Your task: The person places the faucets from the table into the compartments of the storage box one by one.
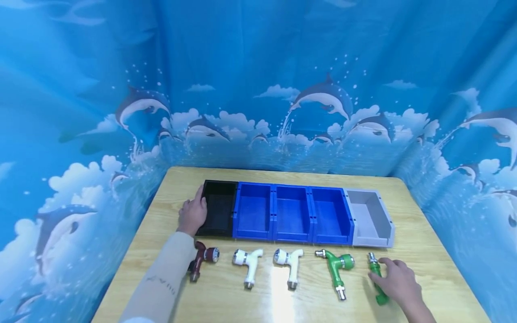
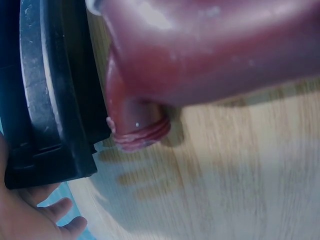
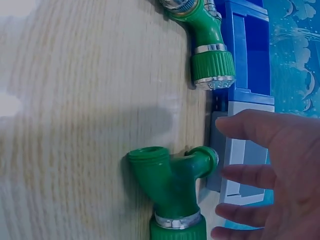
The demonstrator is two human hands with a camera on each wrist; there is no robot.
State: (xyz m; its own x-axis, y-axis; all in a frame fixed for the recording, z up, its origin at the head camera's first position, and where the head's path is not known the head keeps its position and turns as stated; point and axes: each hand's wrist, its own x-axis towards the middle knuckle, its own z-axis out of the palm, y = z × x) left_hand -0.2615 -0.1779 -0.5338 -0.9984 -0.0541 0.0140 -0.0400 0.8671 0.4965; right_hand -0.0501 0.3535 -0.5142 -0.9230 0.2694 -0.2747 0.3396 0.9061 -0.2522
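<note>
My left hand rests against the left wall of the black bin; its loosely spread fingers show past the bin edge in the left wrist view. Close to that forearm lies a dark red tap, large in the left wrist view. At the right, my right hand hovers beside a green tap, fingers apart and partly over it. In the right wrist view, thumb and fingers spread beside this green tap, with a gap between them and its body. Another green tap lies to its left.
Two white taps lie in the middle of the wooden table. Behind the taps, three blue bins and a grey bin continue the row from the black one. A blue dolphin-print curtain surrounds the table's back and sides.
</note>
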